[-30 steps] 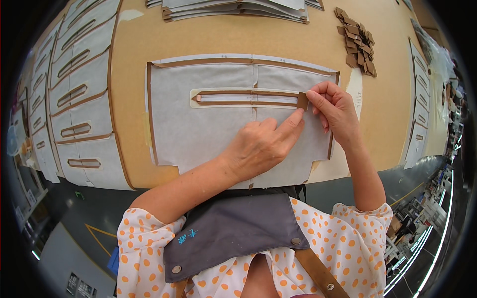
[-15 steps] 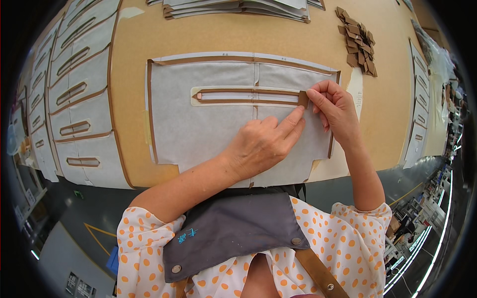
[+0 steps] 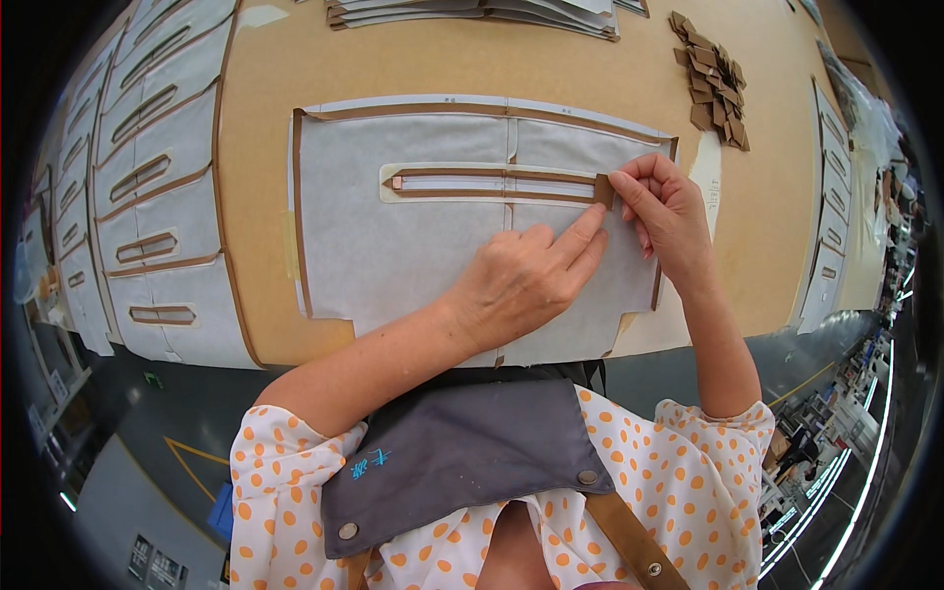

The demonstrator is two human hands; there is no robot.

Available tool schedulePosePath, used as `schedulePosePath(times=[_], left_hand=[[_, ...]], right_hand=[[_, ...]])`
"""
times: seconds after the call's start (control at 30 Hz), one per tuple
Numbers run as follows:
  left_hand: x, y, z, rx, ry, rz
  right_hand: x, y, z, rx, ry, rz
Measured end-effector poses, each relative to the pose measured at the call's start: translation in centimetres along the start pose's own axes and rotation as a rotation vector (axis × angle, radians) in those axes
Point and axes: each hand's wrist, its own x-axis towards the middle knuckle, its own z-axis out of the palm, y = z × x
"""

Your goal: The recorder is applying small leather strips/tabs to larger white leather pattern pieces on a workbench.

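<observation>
A pale grey fabric panel (image 3: 403, 256) with brown edging lies flat on the tan table in front of me. Across its upper part runs a long narrow slot (image 3: 452, 184) with brown borders and a white strip inside. At the slot's right end sits a small brown tab (image 3: 604, 187). Thumb and forefinger of my right hand (image 3: 674, 216) are closed on the tab's right edge. My left hand (image 3: 521, 280) rests over the panel, fingers extended, its index fingertip touching the tab's lower edge. The tab's underside is hidden.
Several small brown pieces (image 3: 715, 84) lie heaped at the back right. A stack of grey panels (image 3: 482, 12) stands at the far edge. Overlapping slotted panels (image 3: 162, 221) cover the left side, and more (image 3: 829, 211) lie at the right edge.
The panel and table sit very slightly higher in view. Both hands keep nearly the same pose at the brown tab.
</observation>
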Motion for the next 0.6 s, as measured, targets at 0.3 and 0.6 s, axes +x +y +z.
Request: schedulePosePath(times=[0.3,0.6], left_hand=[[0.12,-0.09,-0.27,0.000,-0.012,0.000],[-0.08,-0.09,0.07,0.004,0.005,0.006]], right_hand=[[0.08,-0.12,0.25,-0.005,0.018,0.001],[-0.06,-0.18,0.36,-0.026,0.023,-0.022]])
